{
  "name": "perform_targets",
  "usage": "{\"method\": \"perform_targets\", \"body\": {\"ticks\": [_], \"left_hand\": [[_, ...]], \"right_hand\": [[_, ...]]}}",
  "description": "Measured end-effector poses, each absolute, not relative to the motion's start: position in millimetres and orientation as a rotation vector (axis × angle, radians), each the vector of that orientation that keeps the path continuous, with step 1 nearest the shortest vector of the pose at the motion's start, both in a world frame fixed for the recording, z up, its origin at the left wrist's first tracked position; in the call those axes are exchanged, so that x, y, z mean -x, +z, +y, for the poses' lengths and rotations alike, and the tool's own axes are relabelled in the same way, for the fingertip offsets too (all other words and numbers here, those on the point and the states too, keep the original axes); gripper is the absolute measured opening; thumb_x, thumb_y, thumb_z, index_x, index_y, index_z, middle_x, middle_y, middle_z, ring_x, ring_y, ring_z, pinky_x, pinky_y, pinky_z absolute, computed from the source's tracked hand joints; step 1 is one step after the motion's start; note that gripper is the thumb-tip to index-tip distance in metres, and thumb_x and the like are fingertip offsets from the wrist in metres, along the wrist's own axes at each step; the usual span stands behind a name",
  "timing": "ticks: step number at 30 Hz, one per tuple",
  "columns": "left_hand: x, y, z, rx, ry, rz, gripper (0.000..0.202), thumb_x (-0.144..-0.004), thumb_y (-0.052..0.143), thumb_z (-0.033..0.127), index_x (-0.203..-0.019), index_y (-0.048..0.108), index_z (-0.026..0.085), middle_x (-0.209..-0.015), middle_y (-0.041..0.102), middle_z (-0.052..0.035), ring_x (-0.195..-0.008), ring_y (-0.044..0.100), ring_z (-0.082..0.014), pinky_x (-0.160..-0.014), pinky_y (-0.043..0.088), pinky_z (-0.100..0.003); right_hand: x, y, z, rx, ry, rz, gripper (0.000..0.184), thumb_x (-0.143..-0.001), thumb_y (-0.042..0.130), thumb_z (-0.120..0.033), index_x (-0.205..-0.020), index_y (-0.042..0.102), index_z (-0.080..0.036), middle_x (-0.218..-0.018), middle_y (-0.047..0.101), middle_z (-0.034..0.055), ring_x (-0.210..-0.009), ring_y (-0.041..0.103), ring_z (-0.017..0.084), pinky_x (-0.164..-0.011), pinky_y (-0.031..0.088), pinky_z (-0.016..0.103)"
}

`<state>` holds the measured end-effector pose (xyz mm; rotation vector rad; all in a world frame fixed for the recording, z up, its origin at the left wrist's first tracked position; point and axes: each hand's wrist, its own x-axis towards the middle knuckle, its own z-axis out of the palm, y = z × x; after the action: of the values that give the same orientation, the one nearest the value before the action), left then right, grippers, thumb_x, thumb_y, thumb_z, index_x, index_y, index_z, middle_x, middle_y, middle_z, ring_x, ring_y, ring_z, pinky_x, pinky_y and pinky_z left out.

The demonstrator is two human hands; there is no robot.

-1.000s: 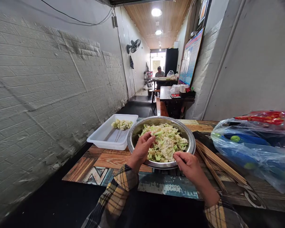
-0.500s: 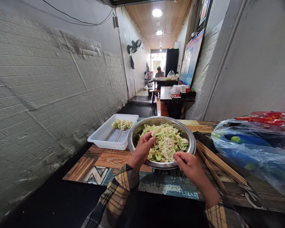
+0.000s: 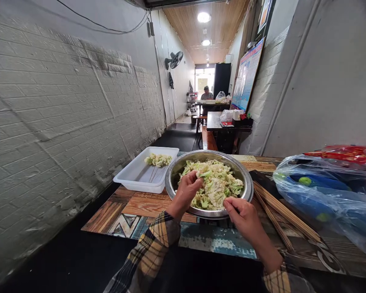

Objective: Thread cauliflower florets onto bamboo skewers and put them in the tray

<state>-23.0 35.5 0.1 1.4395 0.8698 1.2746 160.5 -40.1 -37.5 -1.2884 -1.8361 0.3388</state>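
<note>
Cut cauliflower (image 3: pixel 216 171) fills a wide steel bowl (image 3: pixel 248 183) on the table. Over the bowl's left side, my left hand (image 3: pixel 187 190) is closed, with thumb and fingertips pinching a pale green cauliflower floret (image 3: pixel 205 174). My right hand (image 3: pixel 245 215) is at the bowl's near right rim, its thumb and forefinger pressed together. Those fingertips meet the edge of a larger cauliflower piece (image 3: pixel 215 193); what lies inside the pinch is hidden. Bare wooden skewers (image 3: pixel 288 213) lie in a bundle to the right of the bowl.
Left of the bowl, a white plastic tray (image 3: pixel 140 186) holds skewered cauliflower (image 3: pixel 158 160). A clear plastic bag (image 3: pixel 320 195) with blue and green contents covers the table's right side. A brick-patterned wall (image 3: pixel 64 114) runs along the left. Far back, a person (image 3: pixel 206 95) sits at another table.
My left hand has shifted very slightly to the right over the bowl. My right hand keeps its pinch at the near rim. The whole view has moved a little.
</note>
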Motion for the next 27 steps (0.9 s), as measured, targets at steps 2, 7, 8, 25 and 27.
{"method": "perform_targets", "body": {"ticks": [2, 7, 8, 25, 27], "left_hand": [[23, 1, 35, -1.434, 1.273, 0.844, 0.01, -0.074, 0.056, 0.023, -0.073, 0.061, 0.015, -0.067, 0.055, 0.0014, -0.06, 0.044, -0.0093, -0.055, 0.034, -0.021], [25, 1, 34, -1.439, 1.28, 0.834, 0.01, -0.074, 0.058, 0.023, -0.069, 0.059, 0.015, -0.062, 0.05, 0.0028, -0.058, 0.041, -0.0092, -0.054, 0.032, -0.021], [25, 1, 34, -1.432, 1.281, 0.833, 0.01, -0.074, 0.059, 0.024, -0.068, 0.059, 0.016, -0.061, 0.049, 0.0029, -0.058, 0.041, -0.0093, -0.054, 0.032, -0.021], [26, 2, 25, -1.224, 1.328, 0.771, 0.027, -0.068, 0.07, 0.04, -0.08, 0.063, 0.016, -0.066, 0.051, 0.0025, -0.06, 0.043, -0.0101, -0.057, 0.034, -0.022], [25, 3, 25, -1.236, 1.318, 0.793, 0.027, -0.067, 0.071, 0.039, -0.078, 0.062, 0.017, -0.06, 0.047, 0.0043, -0.057, 0.04, -0.0091, -0.055, 0.032, -0.022]], "right_hand": [[-159, -38, -41, 1.292, 0.329, -1.823, 0.038, -0.095, 0.041, -0.039, -0.068, 0.061, -0.021, -0.059, 0.062, 0.0011, -0.063, 0.057, 0.018, -0.064, 0.04, 0.028], [-152, -37, -43, 1.287, 0.319, -1.783, 0.037, -0.095, 0.04, -0.038, -0.067, 0.06, -0.022, -0.056, 0.06, 0.0012, -0.062, 0.057, 0.018, -0.063, 0.041, 0.027], [-151, -37, -43, 1.285, 0.318, -1.776, 0.037, -0.094, 0.041, -0.038, -0.068, 0.061, -0.022, -0.056, 0.06, 0.0013, -0.062, 0.057, 0.019, -0.063, 0.041, 0.027], [-141, -44, -44, 1.29, 0.245, -1.741, 0.034, -0.094, 0.042, -0.038, -0.079, 0.066, -0.021, -0.064, 0.063, 0.0024, -0.067, 0.06, 0.019, -0.064, 0.044, 0.027], [-140, -45, -44, 1.287, 0.248, -1.736, 0.034, -0.094, 0.043, -0.038, -0.079, 0.067, -0.021, -0.064, 0.063, 0.0024, -0.068, 0.06, 0.019, -0.066, 0.044, 0.028]]}}
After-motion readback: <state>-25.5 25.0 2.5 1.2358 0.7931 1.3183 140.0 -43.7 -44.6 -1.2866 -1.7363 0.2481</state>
